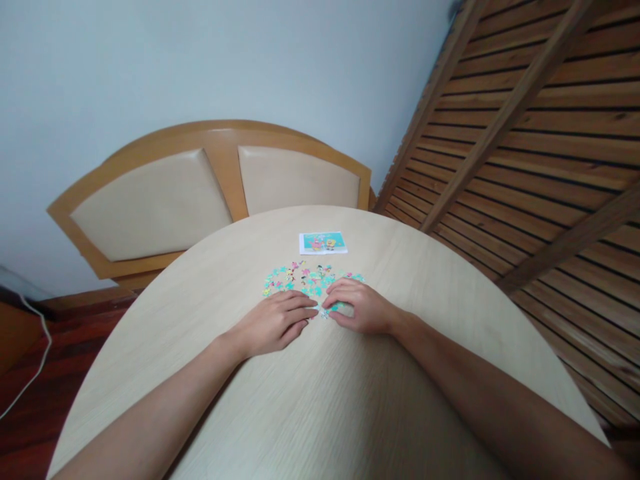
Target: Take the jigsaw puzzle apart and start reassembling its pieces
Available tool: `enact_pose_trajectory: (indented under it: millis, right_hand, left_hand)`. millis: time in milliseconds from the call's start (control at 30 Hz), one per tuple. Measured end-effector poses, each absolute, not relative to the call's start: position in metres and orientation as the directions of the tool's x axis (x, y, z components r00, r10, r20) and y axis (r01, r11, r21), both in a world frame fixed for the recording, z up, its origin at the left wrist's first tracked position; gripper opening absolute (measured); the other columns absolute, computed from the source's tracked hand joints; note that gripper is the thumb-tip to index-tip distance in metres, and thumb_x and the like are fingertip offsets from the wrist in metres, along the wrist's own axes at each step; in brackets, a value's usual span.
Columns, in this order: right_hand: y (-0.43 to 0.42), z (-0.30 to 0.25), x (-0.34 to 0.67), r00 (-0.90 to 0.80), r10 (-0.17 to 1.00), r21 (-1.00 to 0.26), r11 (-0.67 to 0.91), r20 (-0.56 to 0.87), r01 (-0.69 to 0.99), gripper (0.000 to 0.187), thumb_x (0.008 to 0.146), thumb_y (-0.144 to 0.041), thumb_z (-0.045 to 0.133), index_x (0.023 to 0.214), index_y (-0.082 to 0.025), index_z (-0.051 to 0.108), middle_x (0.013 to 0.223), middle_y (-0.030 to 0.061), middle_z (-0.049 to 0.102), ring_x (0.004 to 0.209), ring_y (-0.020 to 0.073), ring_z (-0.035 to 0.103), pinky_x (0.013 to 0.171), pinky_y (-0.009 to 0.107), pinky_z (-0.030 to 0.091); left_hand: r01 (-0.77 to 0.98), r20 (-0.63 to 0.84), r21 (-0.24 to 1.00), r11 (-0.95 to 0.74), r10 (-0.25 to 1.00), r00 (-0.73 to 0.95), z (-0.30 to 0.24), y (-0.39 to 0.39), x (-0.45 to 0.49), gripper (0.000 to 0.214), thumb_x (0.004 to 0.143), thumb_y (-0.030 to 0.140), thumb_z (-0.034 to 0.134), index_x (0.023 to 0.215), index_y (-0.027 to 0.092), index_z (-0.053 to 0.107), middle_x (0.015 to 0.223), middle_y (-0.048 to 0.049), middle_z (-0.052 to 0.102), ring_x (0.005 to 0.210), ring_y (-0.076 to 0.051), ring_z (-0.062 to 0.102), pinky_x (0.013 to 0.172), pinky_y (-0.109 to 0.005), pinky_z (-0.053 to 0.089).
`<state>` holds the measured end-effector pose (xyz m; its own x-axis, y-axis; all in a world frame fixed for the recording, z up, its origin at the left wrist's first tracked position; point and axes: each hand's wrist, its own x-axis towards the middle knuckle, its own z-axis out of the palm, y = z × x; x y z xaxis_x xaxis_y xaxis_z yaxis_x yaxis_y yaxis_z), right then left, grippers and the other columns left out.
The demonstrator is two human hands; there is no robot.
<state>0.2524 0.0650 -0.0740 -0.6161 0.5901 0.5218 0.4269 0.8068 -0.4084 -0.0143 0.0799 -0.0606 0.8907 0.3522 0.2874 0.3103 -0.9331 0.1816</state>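
Jigsaw puzzle pieces (311, 291), mostly turquoise with some pink and yellow, lie scattered on the round table (240, 400). My left hand (277, 321) rests at the near edge of the scatter, its fingers together and their tips at a small pale puzzle piece. Opposite it, my right hand (363, 307) curves its thumb and fingers around puzzle pieces at the near side. The two sets of fingertips almost meet. Fingers partly hide the pieces they touch. Just beyond the scatter lies a picture card (323, 243) with a pink and a yellow cartoon figure on turquoise.
A wooden bench back with cream padded panels (300, 175) stands behind the table's far edge, against a pale wall (240, 60). Slatted wood (540, 147) rises at the right. A white cable (44, 333) hangs at the left above the dark red floor.
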Motion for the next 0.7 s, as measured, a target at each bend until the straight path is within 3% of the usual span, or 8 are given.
enact_pose_trajectory:
  millis: [367, 567, 700]
  right_hand:
    - [0.0625, -0.0737, 0.2450, -0.634, 0.595, -0.431, 0.801, 0.493, 0.416, 0.009, 0.089, -0.023, 0.067, 0.097, -0.020, 0.070, 0.092, 0.0054, 0.073, 0.093, 0.0194, 0.067, 0.088, 0.034, 0.052]
    - [0.0612, -0.0740, 0.2452, -0.592, 0.619, -0.434, 0.785, 0.517, 0.442, 0.020, 0.093, -0.014, 0.055, 0.106, -0.020, 0.069, 0.095, 0.0064, 0.074, 0.093, 0.0196, 0.066, 0.088, 0.035, 0.053]
    - [0.0619, -0.0757, 0.2466, -0.606, 0.618, -0.429, 0.786, 0.501, 0.446, 0.031, 0.091, -0.008, 0.050, 0.115, -0.018, 0.066, 0.106, 0.0086, 0.073, 0.103, 0.0210, 0.065, 0.093, 0.037, 0.053]
  left_hand:
    - [0.299, 0.297, 0.191, -0.935, 0.346, 0.890, -0.0606, 0.0811, -0.0134, 0.031, 0.104, 0.023, 0.043, 0.128, 0.020, 0.062, 0.130, -0.0097, 0.065, 0.121, -0.022, 0.058, 0.107, -0.044, 0.047]
    - [0.300, 0.291, 0.196, -0.934, 0.347, 0.891, -0.0578, 0.0797, -0.0124, 0.030, 0.104, 0.021, 0.042, 0.128, 0.019, 0.060, 0.129, -0.0098, 0.065, 0.121, -0.022, 0.058, 0.107, -0.042, 0.047]
    - [0.269, 0.309, 0.204, -0.941, 0.322, 0.895, -0.0557, 0.0796, -0.0118, 0.031, 0.103, 0.018, 0.042, 0.126, 0.019, 0.062, 0.125, -0.0110, 0.065, 0.118, -0.022, 0.058, 0.103, -0.041, 0.049]
